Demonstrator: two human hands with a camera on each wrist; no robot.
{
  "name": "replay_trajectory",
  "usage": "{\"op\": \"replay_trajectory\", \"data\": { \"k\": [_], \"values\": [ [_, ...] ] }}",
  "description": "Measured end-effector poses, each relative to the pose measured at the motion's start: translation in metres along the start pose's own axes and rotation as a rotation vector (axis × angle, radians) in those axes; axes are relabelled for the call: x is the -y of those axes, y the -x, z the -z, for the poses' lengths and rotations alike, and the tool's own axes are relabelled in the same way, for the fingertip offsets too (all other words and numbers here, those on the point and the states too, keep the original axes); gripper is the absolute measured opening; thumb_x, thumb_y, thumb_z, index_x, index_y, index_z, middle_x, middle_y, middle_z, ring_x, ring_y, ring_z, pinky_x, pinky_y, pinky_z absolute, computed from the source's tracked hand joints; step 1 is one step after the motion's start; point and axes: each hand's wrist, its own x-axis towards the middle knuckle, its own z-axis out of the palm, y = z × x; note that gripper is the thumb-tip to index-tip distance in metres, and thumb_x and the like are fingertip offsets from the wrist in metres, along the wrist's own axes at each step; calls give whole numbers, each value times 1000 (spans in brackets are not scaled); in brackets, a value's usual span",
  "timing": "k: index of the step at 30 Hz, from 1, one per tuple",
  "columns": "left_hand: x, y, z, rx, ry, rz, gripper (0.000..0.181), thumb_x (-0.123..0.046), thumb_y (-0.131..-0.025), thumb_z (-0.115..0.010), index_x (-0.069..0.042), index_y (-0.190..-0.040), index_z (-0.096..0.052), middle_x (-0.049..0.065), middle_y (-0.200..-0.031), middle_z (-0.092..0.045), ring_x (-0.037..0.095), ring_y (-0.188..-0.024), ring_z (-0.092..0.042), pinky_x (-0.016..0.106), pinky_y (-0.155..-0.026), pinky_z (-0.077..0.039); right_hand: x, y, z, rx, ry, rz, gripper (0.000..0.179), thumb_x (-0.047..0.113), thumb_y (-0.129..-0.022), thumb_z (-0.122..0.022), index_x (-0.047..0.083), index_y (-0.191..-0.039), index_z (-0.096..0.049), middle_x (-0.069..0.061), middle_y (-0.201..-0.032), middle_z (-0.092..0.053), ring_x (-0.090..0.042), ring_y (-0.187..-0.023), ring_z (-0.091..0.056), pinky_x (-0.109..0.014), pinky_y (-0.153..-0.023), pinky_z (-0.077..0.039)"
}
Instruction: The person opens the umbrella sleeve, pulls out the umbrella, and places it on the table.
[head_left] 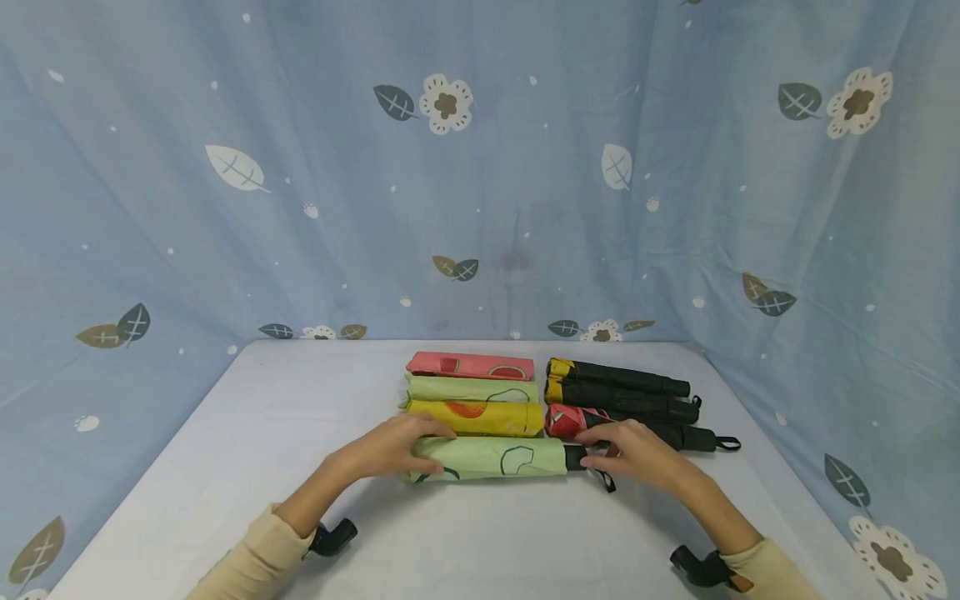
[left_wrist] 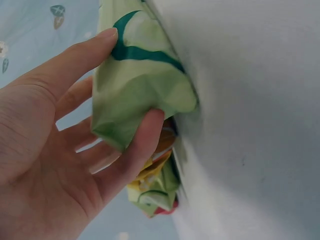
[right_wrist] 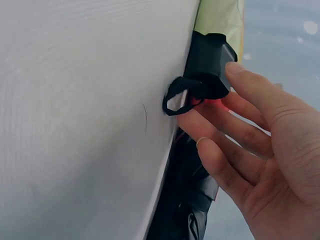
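Note:
A folded umbrella in a pale green sleeve [head_left: 487, 457] lies crosswise at the front of a group of umbrellas, its black handle [right_wrist: 207, 65] and wrist loop pointing right. My left hand [head_left: 393, 447] holds the sleeve's left end, thumb on the near side and fingers on the far side. In the left wrist view this hand [left_wrist: 55, 140] spans the crumpled green end [left_wrist: 135, 95]. At the other end, my right hand [head_left: 637, 454] has thumb and forefinger about the handle. The right wrist view shows the thumb tip of this hand [right_wrist: 280, 145] on the handle's edge and the fingers behind it.
Behind the green umbrella lie a yellow sleeved one [head_left: 487, 418], another green one [head_left: 472, 389] and a pink one [head_left: 471, 366]. To the right are two black-and-yellow umbrellas [head_left: 630, 377] and a red-and-black one [head_left: 693, 437]. A blue curtain [head_left: 480, 200] backs the white table [head_left: 480, 542].

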Motion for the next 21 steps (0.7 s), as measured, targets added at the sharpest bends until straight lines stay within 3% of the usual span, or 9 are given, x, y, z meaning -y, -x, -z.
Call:
{"op": "replay_trajectory", "data": {
  "k": [5,12,21],
  "values": [
    [1,-1,-6,17,-14,17,53,-40,-83,-78,-20,-130,-63,-3,-130,-64,18,-121,-59,46,-99,-48,2,-1,-2,28,21,-15,38,38,-89,-71,13,-117,-72,1,-103,-75,4,-67,-60,-18,-59,-50],
    [-1,-2,-10,66,-12,70,61,-36,-83,-79,-16,-136,-57,-1,-136,-61,19,-125,-56,44,-104,-46,4,-2,-4,61,19,-19,40,34,-85,-76,12,-118,-71,-5,-113,-73,0,-77,-68,-18,-64,-53],
    [-7,-3,-13,85,-92,110,68,-39,-83,-78,-16,-141,-52,5,-139,-58,26,-126,-55,49,-100,-48,7,-4,-5,72,39,-26,46,34,-80,-81,11,-119,-70,-4,-110,-72,6,-65,-58,-17,-57,-47]
  ]
}}
